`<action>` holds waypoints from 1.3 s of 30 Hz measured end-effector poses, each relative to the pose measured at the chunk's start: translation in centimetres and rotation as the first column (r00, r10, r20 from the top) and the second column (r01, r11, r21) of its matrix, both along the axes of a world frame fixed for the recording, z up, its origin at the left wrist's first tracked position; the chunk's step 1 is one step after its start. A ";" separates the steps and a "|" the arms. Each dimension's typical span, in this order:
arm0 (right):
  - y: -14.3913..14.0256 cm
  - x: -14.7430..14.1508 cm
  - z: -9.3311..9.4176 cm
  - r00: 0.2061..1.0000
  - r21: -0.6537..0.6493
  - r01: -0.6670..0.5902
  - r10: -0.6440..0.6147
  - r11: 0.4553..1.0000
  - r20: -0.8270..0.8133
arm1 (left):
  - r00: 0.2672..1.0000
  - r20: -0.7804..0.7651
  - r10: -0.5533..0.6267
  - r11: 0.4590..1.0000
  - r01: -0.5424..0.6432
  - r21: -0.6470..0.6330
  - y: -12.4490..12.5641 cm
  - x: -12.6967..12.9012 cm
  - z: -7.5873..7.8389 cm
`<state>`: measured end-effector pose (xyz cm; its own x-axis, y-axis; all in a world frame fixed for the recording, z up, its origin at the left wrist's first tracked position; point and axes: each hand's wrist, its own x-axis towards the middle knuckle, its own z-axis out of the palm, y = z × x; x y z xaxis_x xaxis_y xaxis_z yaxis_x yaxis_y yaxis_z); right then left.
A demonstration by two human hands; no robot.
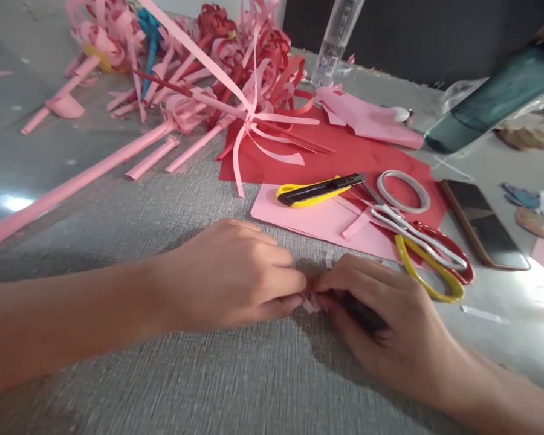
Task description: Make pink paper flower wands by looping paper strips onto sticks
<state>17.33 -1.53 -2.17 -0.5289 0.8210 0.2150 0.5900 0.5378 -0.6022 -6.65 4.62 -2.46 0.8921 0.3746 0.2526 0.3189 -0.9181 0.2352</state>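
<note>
I see a heap of finished paper flowers point(199, 66) at the desk's far edge, while my left hand point(226, 275) and right hand point(385, 317) meet with fingers pinching a small pink paper scrap point(309, 302), barely shaped yet.

The left hand point(229, 275) lies palm down just below the frame's centre, fingers curled rightward, its bare forearm running in from the left edge. The right hand point(381, 317) comes in from the lower right corner, fingers bent leftward. Their fingertips meet, pinched together.
</note>
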 end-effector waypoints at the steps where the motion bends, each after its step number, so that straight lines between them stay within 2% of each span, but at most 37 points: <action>1: 0.0 0.0 -0.1 1.000 0.011 -0.008 0.008 1.000 0.010 | 1.000 -0.003 0.001 1.000 -0.001 0.008 0.0 -0.1 0.0; 12: -0.1 -0.3 -0.3 0.983 0.142 -0.085 0.061 0.986 0.171 | 0.999 -0.029 0.016 0.999 -0.017 -0.029 -0.2 0.1 0.6; 21: 0.0 -0.5 0.1 0.970 0.098 -0.103 0.077 0.990 0.231 | 0.990 -0.116 0.079 0.997 -0.079 0.011 -0.8 0.2 1.0; 28: 0.4 -0.4 0.1 0.981 0.045 -0.121 0.112 0.992 0.160 | 0.994 -0.086 0.061 0.997 -0.058 0.041 -1.0 0.2 0.7; 34: 0.8 0.1 0.0 0.997 -0.037 -0.075 0.073 0.997 -0.034 | 0.998 0.003 0.058 0.997 -0.058 0.044 -0.9 -0.1 0.0; 39: 0.9 0.1 0.0 0.992 0.029 -0.120 0.119 0.992 0.029 | 0.998 -0.015 0.066 0.998 -0.066 -0.001 -0.7 -0.1 -0.4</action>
